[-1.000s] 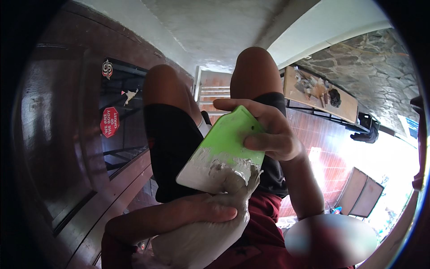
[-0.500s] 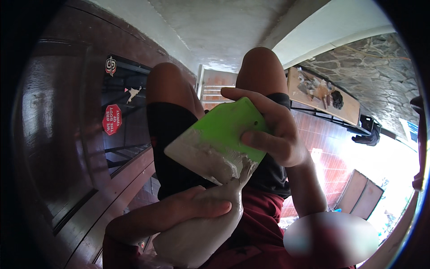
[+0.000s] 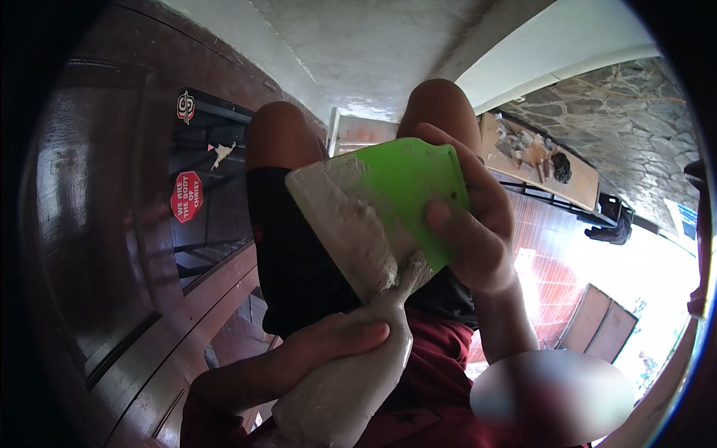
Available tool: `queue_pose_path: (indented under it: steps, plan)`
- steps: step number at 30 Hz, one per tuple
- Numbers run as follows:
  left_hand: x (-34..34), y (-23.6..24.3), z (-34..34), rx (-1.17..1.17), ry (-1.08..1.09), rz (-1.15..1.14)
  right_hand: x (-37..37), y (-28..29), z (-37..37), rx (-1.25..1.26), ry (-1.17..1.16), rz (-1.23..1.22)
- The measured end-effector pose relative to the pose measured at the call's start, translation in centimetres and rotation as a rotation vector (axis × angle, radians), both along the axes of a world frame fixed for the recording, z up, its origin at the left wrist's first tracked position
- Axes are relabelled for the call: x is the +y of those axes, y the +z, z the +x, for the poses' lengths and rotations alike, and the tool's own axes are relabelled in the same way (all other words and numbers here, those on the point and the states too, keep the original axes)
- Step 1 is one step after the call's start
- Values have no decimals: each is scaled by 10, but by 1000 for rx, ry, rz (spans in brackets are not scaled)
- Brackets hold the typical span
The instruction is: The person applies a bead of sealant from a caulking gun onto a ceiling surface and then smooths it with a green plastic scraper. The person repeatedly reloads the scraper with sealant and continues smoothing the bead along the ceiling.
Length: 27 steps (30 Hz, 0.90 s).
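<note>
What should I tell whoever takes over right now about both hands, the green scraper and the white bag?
Left hand: gripping the soft white plastic bag of pale paste near its neck, with the tip pressed against the scraper.
Right hand: holding the flat green plastic scraper by its upper edge, thumb on the face, tilted over the lap.
Done: a thick band of whitish paste already lies along the scraper's lower-left edge.
Left: the bag tip is still at the scraper; the rest of the green face is bare. Judging by this, loading may not be finished.
</note>
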<state>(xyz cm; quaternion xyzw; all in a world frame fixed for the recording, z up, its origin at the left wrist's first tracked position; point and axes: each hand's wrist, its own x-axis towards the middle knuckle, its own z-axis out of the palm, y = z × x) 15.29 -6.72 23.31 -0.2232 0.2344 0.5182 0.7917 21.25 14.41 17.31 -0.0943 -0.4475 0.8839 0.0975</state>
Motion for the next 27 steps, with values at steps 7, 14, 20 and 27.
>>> queue_pose_path:
  steps: [7, 14, 20, 27]
  plan:
    - [6, 8, -11, 60, -120, -26, -4, -6, -7, -140, -14, -238]
    - [5, 9, -21, 142, -156, -41, 2, -9, -15, -198, -54, -421]
    - [-4, 9, -24, 435, -2, 146, 1, -6, -20, -209, -216, -404]
    - [-6, -18, -55, 240, 319, 504, 4, 3, -29, -172, -339, -334]
